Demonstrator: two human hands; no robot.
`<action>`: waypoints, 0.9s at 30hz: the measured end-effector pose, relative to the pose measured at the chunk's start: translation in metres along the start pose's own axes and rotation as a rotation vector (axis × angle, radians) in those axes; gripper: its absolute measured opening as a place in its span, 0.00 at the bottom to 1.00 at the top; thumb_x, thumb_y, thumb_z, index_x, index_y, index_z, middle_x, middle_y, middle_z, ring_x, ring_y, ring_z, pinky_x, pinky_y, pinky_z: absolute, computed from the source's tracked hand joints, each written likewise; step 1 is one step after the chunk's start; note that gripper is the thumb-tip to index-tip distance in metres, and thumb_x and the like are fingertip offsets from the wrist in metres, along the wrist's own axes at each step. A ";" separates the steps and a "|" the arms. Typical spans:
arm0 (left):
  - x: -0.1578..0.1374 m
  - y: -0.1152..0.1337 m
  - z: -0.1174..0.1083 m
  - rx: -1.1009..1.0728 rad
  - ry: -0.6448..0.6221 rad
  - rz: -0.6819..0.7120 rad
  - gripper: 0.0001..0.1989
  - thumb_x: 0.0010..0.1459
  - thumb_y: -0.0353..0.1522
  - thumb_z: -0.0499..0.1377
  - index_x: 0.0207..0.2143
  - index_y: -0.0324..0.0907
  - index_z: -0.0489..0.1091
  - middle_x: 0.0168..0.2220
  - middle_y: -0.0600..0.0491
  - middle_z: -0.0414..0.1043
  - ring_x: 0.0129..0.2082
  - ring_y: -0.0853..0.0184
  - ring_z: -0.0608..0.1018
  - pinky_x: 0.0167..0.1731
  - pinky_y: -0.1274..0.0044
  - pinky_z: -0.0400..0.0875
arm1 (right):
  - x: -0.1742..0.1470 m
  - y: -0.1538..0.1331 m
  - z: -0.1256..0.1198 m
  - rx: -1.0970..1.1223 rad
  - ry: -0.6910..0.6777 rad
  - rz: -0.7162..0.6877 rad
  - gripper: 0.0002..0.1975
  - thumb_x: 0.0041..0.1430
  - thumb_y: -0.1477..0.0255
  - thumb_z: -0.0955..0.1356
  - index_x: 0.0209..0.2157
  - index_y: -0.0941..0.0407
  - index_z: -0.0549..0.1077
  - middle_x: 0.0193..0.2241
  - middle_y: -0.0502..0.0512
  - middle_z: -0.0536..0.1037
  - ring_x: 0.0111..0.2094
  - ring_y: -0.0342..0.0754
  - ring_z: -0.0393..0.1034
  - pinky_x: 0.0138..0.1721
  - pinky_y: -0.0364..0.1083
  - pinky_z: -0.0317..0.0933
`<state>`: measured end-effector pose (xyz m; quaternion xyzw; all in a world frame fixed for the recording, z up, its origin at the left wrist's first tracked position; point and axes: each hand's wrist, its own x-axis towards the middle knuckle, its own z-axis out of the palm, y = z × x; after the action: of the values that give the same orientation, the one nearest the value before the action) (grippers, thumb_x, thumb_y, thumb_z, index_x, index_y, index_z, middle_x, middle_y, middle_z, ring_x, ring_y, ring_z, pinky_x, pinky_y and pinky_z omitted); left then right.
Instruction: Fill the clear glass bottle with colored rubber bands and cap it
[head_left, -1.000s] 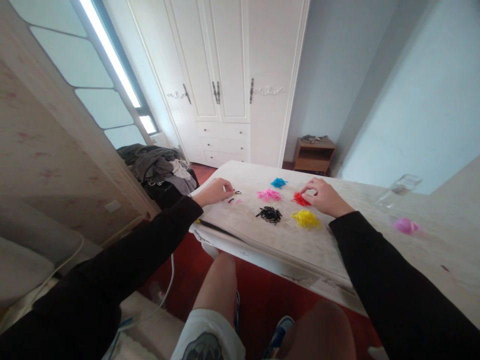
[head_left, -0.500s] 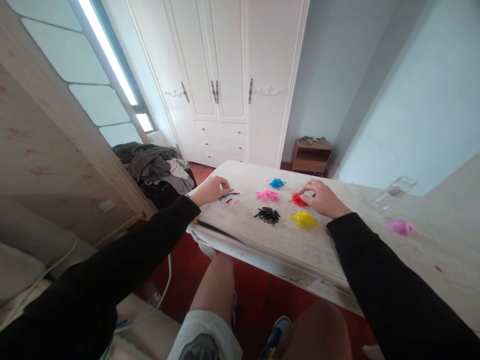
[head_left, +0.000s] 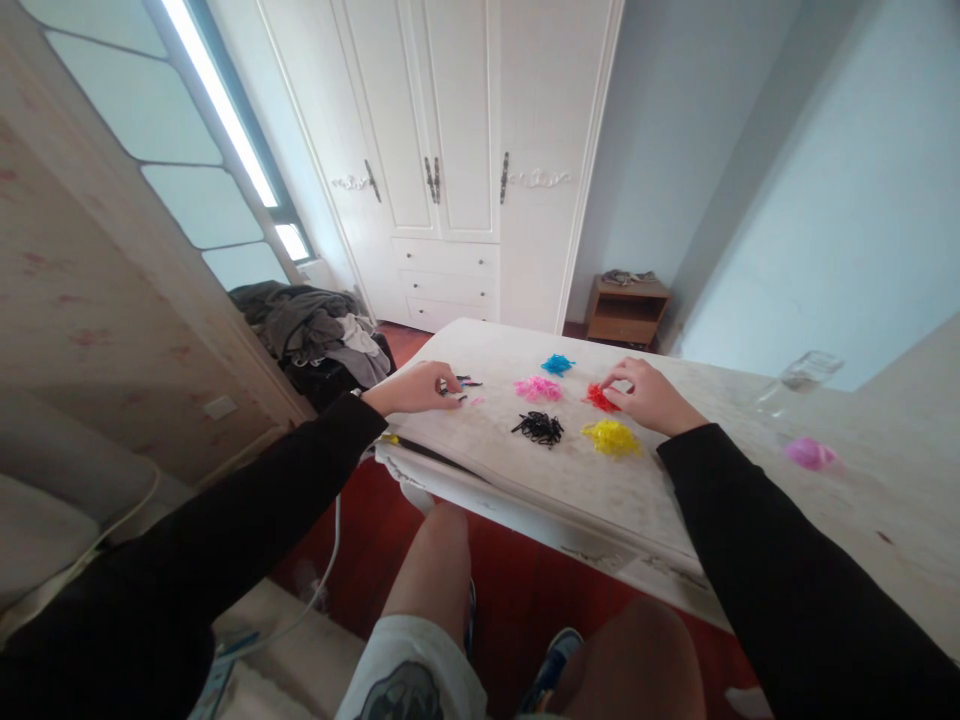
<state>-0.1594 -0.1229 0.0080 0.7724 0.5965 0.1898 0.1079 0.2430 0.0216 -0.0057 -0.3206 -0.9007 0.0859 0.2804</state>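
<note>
Fingers narrowed, my left hand (head_left: 414,388) is at small dark pieces (head_left: 472,384) mid-frame, my right hand (head_left: 646,395) at the red pile (head_left: 597,400) right of centre; any grip, I can't tell. Pale table (head_left: 487,445) reaches lower right; white wardrobe (head_left: 551,95), top centre.

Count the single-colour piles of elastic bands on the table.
5: blue pile at the back, pink pile in front of it, black pile nearer, yellow pile right of black, red pile partly covered by the right hand.
</note>
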 end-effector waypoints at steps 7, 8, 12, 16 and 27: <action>-0.001 -0.003 0.005 -0.012 -0.013 0.028 0.13 0.58 0.41 0.63 0.35 0.41 0.81 0.38 0.49 0.78 0.35 0.64 0.75 0.38 0.74 0.68 | 0.000 -0.004 -0.002 -0.001 -0.017 0.030 0.06 0.56 0.73 0.69 0.29 0.55 0.80 0.37 0.60 0.77 0.40 0.55 0.71 0.44 0.53 0.67; -0.002 -0.004 0.005 -0.023 0.003 0.035 0.13 0.58 0.41 0.63 0.35 0.41 0.80 0.38 0.48 0.77 0.35 0.64 0.75 0.39 0.74 0.68 | 0.000 -0.004 -0.003 -0.002 -0.018 0.032 0.06 0.55 0.74 0.68 0.29 0.55 0.80 0.37 0.60 0.77 0.40 0.55 0.71 0.44 0.53 0.67; -0.006 -0.011 0.001 -0.057 -0.002 0.085 0.14 0.60 0.42 0.62 0.36 0.41 0.79 0.38 0.48 0.76 0.35 0.65 0.74 0.40 0.75 0.68 | 0.000 -0.007 -0.003 0.003 -0.029 0.039 0.07 0.56 0.75 0.68 0.29 0.55 0.80 0.38 0.60 0.77 0.40 0.55 0.71 0.45 0.54 0.68; -0.011 -0.012 -0.007 -0.047 -0.102 0.096 0.15 0.62 0.42 0.61 0.39 0.41 0.81 0.40 0.48 0.75 0.34 0.67 0.74 0.38 0.77 0.68 | 0.000 -0.008 -0.003 -0.002 -0.025 0.023 0.08 0.55 0.75 0.68 0.30 0.55 0.81 0.38 0.60 0.77 0.41 0.56 0.70 0.46 0.54 0.67; -0.012 -0.013 -0.001 -0.010 -0.115 0.151 0.11 0.63 0.38 0.60 0.35 0.40 0.77 0.40 0.49 0.75 0.36 0.66 0.74 0.41 0.76 0.68 | 0.000 -0.007 -0.002 -0.020 -0.037 0.012 0.09 0.55 0.74 0.68 0.31 0.57 0.82 0.37 0.61 0.77 0.40 0.55 0.70 0.43 0.52 0.66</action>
<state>-0.1739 -0.1314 0.0023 0.8244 0.5282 0.1555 0.1312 0.2409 0.0163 -0.0016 -0.3270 -0.9046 0.0846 0.2601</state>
